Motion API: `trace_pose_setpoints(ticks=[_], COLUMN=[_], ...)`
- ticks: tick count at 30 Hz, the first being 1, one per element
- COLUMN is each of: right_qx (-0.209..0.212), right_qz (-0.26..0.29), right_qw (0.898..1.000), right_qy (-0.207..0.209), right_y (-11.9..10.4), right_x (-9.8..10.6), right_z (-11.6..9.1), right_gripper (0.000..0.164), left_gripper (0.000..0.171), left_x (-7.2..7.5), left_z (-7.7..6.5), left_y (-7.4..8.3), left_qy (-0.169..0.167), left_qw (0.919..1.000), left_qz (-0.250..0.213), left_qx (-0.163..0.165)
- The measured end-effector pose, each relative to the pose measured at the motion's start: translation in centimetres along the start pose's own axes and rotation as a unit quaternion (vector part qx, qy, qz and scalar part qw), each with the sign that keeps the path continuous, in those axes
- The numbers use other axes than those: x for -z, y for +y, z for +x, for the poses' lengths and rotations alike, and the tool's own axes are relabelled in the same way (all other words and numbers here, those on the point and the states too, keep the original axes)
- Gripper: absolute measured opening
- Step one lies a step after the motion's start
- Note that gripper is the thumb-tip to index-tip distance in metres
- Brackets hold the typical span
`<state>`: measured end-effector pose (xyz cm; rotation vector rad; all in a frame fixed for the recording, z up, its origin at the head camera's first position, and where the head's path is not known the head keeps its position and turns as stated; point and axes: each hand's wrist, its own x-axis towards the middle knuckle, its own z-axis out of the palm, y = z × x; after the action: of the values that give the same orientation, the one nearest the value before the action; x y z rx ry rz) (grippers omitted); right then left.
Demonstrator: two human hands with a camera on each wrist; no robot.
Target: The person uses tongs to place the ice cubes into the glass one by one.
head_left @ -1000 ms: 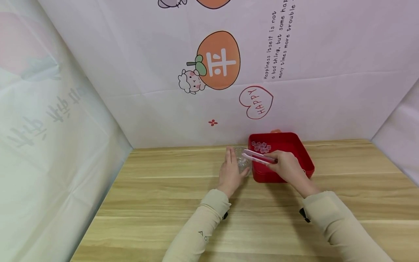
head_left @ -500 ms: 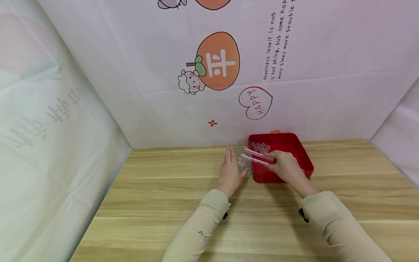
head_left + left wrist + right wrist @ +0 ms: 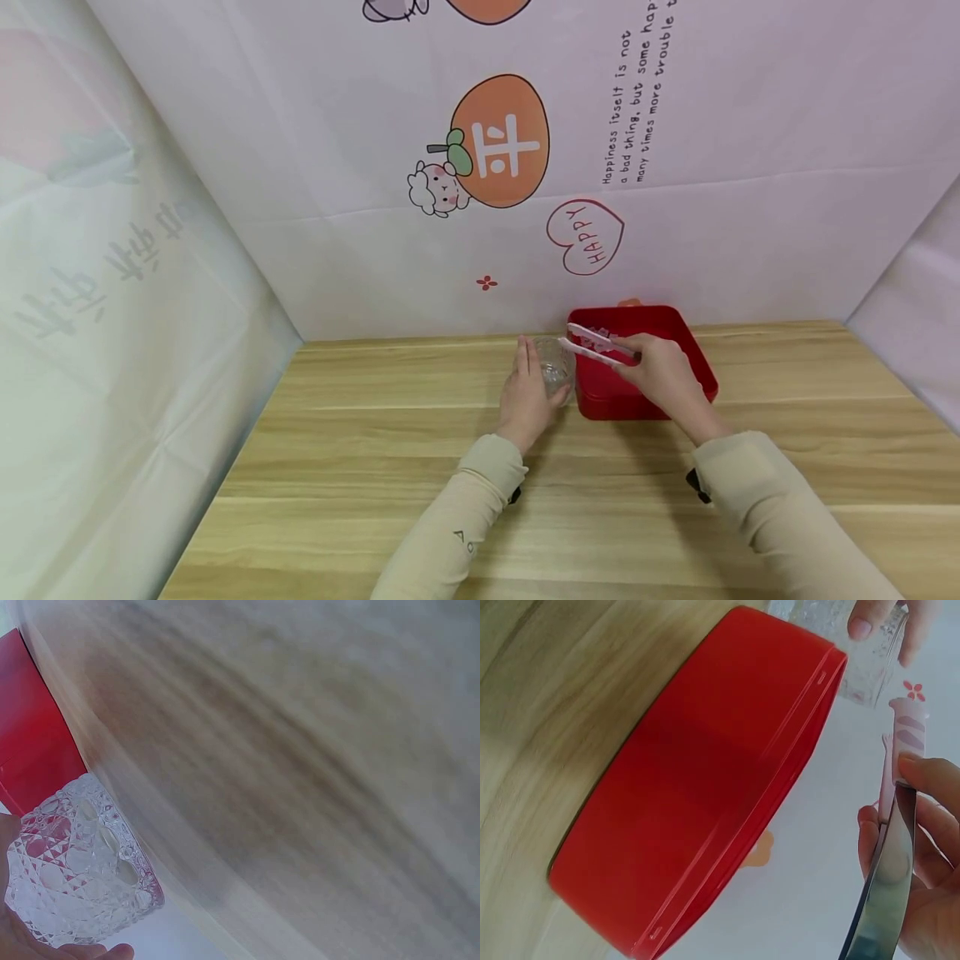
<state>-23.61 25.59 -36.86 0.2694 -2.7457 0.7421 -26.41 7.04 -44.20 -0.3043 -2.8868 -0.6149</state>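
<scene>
My left hand (image 3: 525,398) holds a clear, cut-pattern glass (image 3: 553,375) that stands on the table, fingers along its far left side and thumb at its near side. In the left wrist view the faceted wall of the glass (image 3: 75,862) shows closely. My right hand (image 3: 663,379) grips a pair of tongs (image 3: 594,356), metal with pale pink ends in the right wrist view. The tongs' arms stand apart, with nothing seen between the tips, near the glass rim and the red box (image 3: 622,408). Several small clear cubes (image 3: 600,338) lie in the box's far left corner, partly covered by the tongs.
The box stands right beside the glass, close to the white printed back wall (image 3: 360,275). Bare wooden tabletop (image 3: 360,467) stretches left and in front. Another white sheet (image 3: 150,375) hangs at the left.
The tongs' tips spread apart over the glass, then moved back and right toward the cubes in the box. My left hand and the glass stay in place.
</scene>
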Motion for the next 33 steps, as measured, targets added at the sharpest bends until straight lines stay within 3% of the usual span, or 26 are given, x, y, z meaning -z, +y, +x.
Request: trace_pose_setpoints(ticks=[12, 21, 33], right_qx=[-0.042, -0.082, -0.083], right_qz=[-0.013, -0.025, -0.043], right_qw=[0.999, 0.996, 0.995], right_qy=[0.011, -0.028, -0.034], right_y=[2.4, 4.1, 5.8], right_x=[0.1, -0.7, -2.2], right_z=[0.8, 1.5, 1.2], right_gripper=[0.040, 0.039, 0.034], left_gripper=[0.094, 0.094, 0.092], left_x=[-0.2, -0.1, 0.0], left_z=[0.0, -0.1, -0.1], left_y=[-0.2, -0.1, -0.2], left_qy=[-0.002, 0.011, 0.007], left_qw=[1.0000, 0.9998, 0.9997], left_qz=[0.008, 0.013, 0.022], left_qx=[-0.004, -0.009, -0.006])
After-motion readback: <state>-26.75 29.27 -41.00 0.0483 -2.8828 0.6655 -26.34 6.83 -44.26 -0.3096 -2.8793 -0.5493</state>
